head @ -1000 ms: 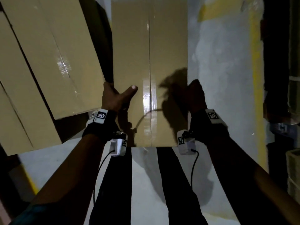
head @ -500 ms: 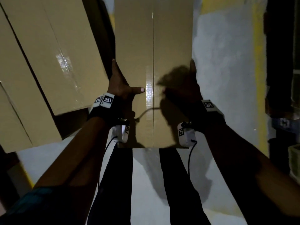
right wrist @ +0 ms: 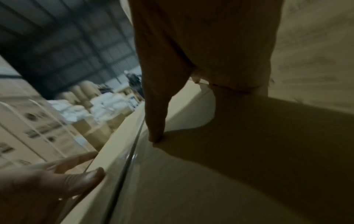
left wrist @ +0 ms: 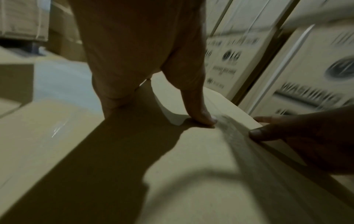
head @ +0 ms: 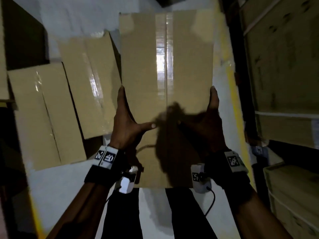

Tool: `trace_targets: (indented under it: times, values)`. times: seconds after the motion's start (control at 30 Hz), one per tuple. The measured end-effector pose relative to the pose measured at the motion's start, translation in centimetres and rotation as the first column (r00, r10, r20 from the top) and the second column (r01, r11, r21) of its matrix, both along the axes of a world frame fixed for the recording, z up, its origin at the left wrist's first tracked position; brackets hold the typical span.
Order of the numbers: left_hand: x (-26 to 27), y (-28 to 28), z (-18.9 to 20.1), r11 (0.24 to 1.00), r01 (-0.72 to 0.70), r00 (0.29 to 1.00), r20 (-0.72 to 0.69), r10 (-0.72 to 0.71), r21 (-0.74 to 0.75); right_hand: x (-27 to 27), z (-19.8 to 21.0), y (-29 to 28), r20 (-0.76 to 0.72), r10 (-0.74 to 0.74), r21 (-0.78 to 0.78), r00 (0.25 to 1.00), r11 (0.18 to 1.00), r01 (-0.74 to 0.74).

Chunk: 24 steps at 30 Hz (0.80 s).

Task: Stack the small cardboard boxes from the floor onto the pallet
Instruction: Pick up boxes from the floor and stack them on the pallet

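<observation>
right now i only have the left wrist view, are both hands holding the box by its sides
Observer: Yes. In the head view the left hand holds the left side of the box, the right hand holds its right side, and both thumbs lie on top.
Operator: whats left of it
Observer: Two more boxes lie side by side there. The near box is close to its left edge, and the far box is beyond that.
Operator: and on the right
Observer: A yellow line on the floor runs along its right edge, with tall cartons past it.
</observation>
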<state>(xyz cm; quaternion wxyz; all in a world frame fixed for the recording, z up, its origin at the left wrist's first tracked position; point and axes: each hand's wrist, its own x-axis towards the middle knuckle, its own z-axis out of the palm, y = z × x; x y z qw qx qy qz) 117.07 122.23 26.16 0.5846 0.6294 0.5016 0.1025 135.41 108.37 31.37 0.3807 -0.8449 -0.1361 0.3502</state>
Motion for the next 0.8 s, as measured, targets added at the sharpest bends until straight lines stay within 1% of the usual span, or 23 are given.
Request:
trace_targets:
  times: [0.03,0.07,0.17,0.2,0.23,0.33,0.4,0.47,0.5,0.53,0.63,0.73,0.8]
  values:
    - [-0.2,0.1,2.5,1.000,-0.018,1.000,-0.004,0.018,0.005,-0.2,2.2,0.0,0.059,0.005,0.011,0.998,1.000,-0.005]
    - [-0.5,0.5,5.4,1.000,-0.020,1.000,0.024,0.020,0.021,-0.4,5.3,0.1,0.093,0.017,0.030,0.996,0.999,-0.020]
    - [-1.3,1.4,12.4,0.995,-0.037,0.992,0.123,0.026,0.091,-1.3,12.3,0.4,0.187,0.061,0.047,0.980,0.996,-0.071]
    - [-1.8,1.5,14.7,0.994,-0.047,0.991,0.128,0.035,0.095,-1.7,14.9,0.6,0.216,0.076,0.033,0.974,0.996,-0.085]
    - [-2.3,1.6,17.5,0.992,-0.060,0.988,0.149,0.043,0.109,-2.2,17.7,0.9,0.241,0.080,0.059,0.967,0.993,-0.097]
    - [-3.9,1.9,23.6,0.980,-0.115,0.977,0.195,0.082,0.163,-3.6,24.0,1.7,0.302,0.084,0.116,0.949,0.986,-0.124]
    - [-5.2,1.7,27.4,0.958,-0.175,0.968,0.216,0.125,0.228,-4.5,27.5,1.9,0.310,0.087,0.189,0.947,0.970,-0.151]
    - [-6.1,1.2,30.7,0.936,-0.219,0.962,0.223,0.160,0.276,-5.0,30.0,1.9,0.278,0.087,0.266,0.957,0.950,-0.163]
    - [-6.7,0.8,32.8,0.919,-0.250,0.956,0.227,0.185,0.306,-5.4,31.6,2.1,0.277,0.105,0.299,0.955,0.935,-0.189]
    - [-7.3,0.2,34.1,0.900,-0.282,0.950,0.229,0.213,0.331,-5.6,32.6,2.1,0.279,0.135,0.315,0.951,0.922,-0.223]
    - [-9.3,-2.5,38.6,0.824,-0.402,0.913,0.242,0.328,0.398,-6.0,35.9,2.2,0.305,0.252,0.386,0.918,0.849,-0.361]
    - [-11.0,-6.2,42.1,0.732,-0.532,0.847,0.287,0.448,0.426,-5.7,38.5,2.3,0.404,0.416,0.422,0.815,0.705,-0.570]
    - [-11.9,-8.4,43.7,0.661,-0.604,0.797,0.322,0.511,0.445,-5.8,39.9,2.7,0.450,0.471,0.438,0.758,0.624,-0.647]
